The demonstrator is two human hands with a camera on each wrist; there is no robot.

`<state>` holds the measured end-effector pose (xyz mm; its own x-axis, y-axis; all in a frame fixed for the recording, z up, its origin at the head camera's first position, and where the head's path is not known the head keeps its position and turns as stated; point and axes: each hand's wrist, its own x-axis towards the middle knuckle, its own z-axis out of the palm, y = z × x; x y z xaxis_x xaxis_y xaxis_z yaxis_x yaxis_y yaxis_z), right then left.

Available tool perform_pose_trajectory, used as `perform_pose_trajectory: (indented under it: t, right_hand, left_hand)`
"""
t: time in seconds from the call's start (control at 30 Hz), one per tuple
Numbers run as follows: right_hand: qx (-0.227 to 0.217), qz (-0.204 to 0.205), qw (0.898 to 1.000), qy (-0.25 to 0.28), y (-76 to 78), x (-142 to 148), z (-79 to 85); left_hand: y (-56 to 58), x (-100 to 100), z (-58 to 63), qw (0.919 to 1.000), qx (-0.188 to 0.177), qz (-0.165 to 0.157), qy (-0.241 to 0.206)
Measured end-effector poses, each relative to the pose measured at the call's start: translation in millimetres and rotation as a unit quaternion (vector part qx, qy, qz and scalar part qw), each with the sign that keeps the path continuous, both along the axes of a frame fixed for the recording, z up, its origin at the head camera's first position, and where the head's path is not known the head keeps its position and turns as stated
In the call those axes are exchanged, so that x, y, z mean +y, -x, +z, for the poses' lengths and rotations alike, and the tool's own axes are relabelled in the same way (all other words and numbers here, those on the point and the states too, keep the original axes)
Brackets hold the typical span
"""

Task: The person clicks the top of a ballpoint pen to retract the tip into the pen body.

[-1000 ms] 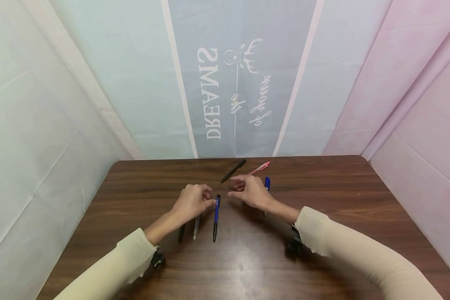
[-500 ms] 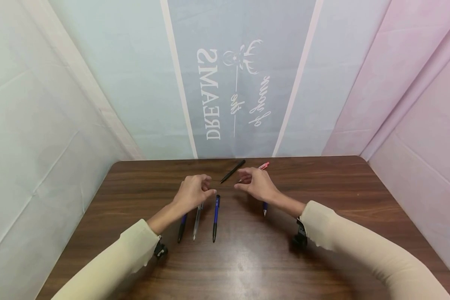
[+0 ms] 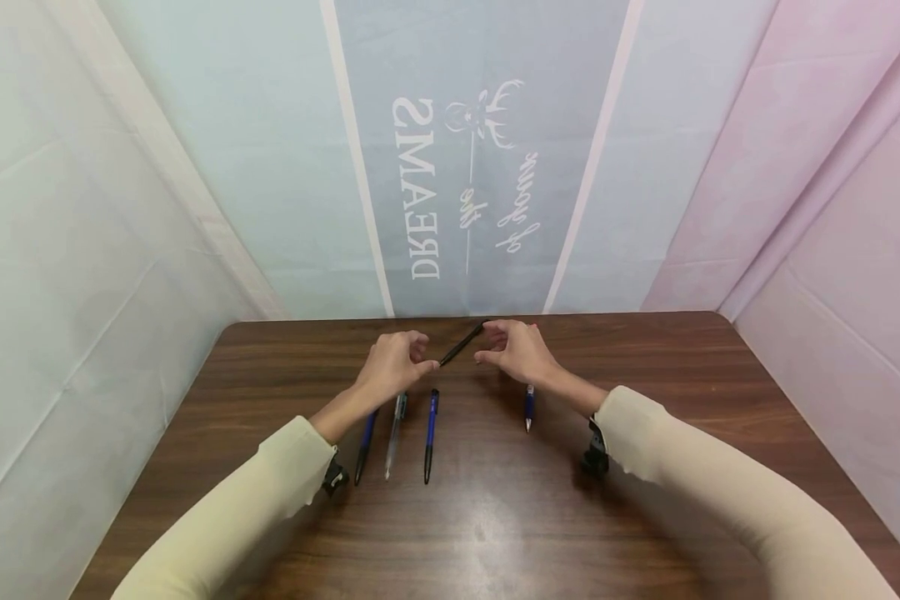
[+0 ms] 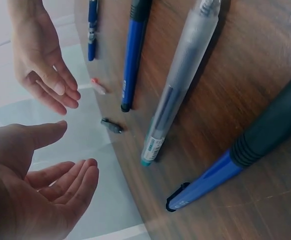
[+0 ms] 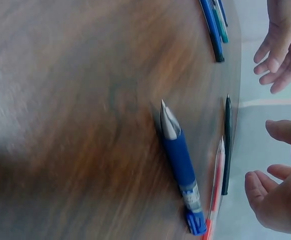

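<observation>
My left hand (image 3: 395, 364) hovers over the table with relaxed fingers and holds nothing. Below and behind it lie a blue pen with a black grip (image 4: 210, 177), a clear pen (image 4: 178, 82) and another blue-and-black pen (image 3: 431, 437). Its thumb is near the tip of a black pen (image 3: 461, 343), though contact cannot be told from the head view. My right hand (image 3: 521, 354), also holding nothing, is loosely curved above the table and hides most of a red pen (image 5: 217, 180). Under its wrist lies a blue pen with a silver tip (image 5: 179, 160).
The brown wooden table (image 3: 480, 533) ends at a hanging cloth backdrop (image 3: 472, 283) with mirrored lettering. Cloth walls stand at the left (image 3: 82, 275) and right (image 3: 847, 275). A small dark camera sits on each wrist.
Both hands have moved farther across the table, toward its back edge; the left also shifted slightly right. The right hand now covers more of the red pen. All the pens stay put.
</observation>
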<state>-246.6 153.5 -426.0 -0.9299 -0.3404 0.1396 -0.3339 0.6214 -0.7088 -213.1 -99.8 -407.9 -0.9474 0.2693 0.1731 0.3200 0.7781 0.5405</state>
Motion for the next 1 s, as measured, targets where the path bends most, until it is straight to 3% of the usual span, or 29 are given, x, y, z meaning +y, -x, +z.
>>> perform_pose_trajectory:
  t: [0.27,0.6,1.0]
  right_hand:
    - [0.010,-0.032,0.999,-0.031,14.8,3,0.5]
    - [0.002,-0.027,0.999,-0.030,28.8,2,-3.9]
    - [-0.025,-0.038,0.998,-0.036,44.5,4,-7.1]
  left_hand:
    - [12.0,0,-1.7,0.9998,-0.021,0.002,0.000]
    - [27.3,11,-0.2,0.9984,-0.050,-0.027,-0.005]
    - [41.7,19,-3.4,0.9975,-0.058,-0.037,0.016]
